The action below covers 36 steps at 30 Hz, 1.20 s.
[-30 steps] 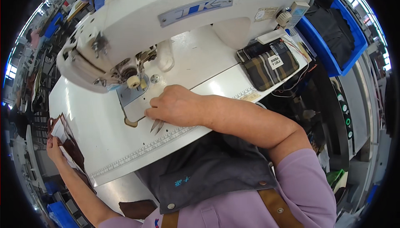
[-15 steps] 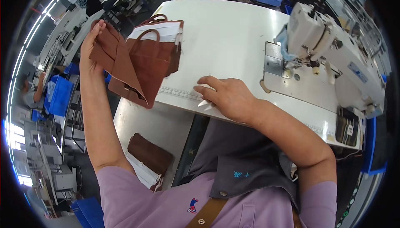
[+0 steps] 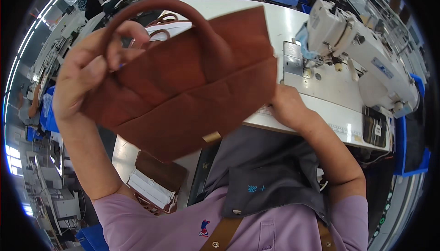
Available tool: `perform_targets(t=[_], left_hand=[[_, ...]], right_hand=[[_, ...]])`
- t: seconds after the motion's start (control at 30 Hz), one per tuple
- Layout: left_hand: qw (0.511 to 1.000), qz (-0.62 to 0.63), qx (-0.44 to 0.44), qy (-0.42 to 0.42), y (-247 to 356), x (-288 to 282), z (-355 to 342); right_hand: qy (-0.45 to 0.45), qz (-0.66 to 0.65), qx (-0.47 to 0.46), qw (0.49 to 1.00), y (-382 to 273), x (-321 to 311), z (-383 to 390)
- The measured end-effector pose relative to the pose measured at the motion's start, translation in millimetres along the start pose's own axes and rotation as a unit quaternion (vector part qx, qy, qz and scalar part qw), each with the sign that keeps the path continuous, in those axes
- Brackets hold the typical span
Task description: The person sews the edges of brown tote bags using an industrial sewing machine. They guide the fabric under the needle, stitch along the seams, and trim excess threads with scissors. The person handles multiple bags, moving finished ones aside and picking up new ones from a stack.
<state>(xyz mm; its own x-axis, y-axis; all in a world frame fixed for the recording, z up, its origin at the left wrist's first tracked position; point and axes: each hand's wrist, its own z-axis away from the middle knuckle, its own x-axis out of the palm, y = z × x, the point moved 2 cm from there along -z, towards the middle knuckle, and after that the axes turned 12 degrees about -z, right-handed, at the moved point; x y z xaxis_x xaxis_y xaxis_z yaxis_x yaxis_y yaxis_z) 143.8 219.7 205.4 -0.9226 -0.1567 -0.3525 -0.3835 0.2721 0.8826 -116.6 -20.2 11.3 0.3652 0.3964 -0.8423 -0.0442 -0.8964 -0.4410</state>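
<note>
A brown leather handbag panel [image 3: 197,109] with a rounded carrying handle [image 3: 160,4] and a small gold-coloured plate is raised close in front of me, tilted and slightly blurred. My left hand [image 3: 87,70] grips its upper left side, thumb and fingers closed around the edge beside the handle's foot. Past the panel's right end, my right hand [image 3: 289,106] rests low over the table's front edge. Its fingers are hidden behind the leather, so whether it touches the panel or holds anything does not show. More pieces with brown loop handles [image 3: 167,18] lie behind the panel.
A white sewing machine [image 3: 348,44] stands on the right of the white table [image 3: 321,113], with a dark patterned item [image 3: 376,129] near its corner. Lower left, brown and white bag pieces [image 3: 158,182] lie on a metal surface. Other people work farther off.
The leather panel has swung up and right toward me, turning its handle and gold-coloured plate into view. My right hand has shifted right, and its fingers have gone behind the leather.
</note>
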Motion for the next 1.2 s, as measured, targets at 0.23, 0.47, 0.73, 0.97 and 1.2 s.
perform_targets(t=[0.23, 0.47, 0.73, 0.97, 1.2], left_hand=[[0.960, -0.161, -0.141, -0.180, -106.1, 43.9, -108.7], [0.941, -0.306, -0.146, -0.007, -220.4, 76.5, -174.3], [0.931, -0.362, 0.042, -0.007, -174.8, 213.4, -123.7], [0.923, -0.380, 0.045, -0.035, -181.9, 240.5, -144.5], [0.932, -0.356, 0.026, -0.069, -185.4, 254.0, -168.9]], right_hand=[[0.138, -0.011, 0.134, 0.981, 39.1, -59.4, 104.7], [0.179, -0.033, 0.174, 0.968, 42.1, -68.0, 142.3], [0.127, -0.020, 0.204, 0.970, 50.7, -70.0, 129.5], [0.071, -0.003, 0.130, 0.989, 57.4, -95.9, 94.7], [0.095, -0.021, 0.098, 0.990, 95.4, -92.2, 71.7]])
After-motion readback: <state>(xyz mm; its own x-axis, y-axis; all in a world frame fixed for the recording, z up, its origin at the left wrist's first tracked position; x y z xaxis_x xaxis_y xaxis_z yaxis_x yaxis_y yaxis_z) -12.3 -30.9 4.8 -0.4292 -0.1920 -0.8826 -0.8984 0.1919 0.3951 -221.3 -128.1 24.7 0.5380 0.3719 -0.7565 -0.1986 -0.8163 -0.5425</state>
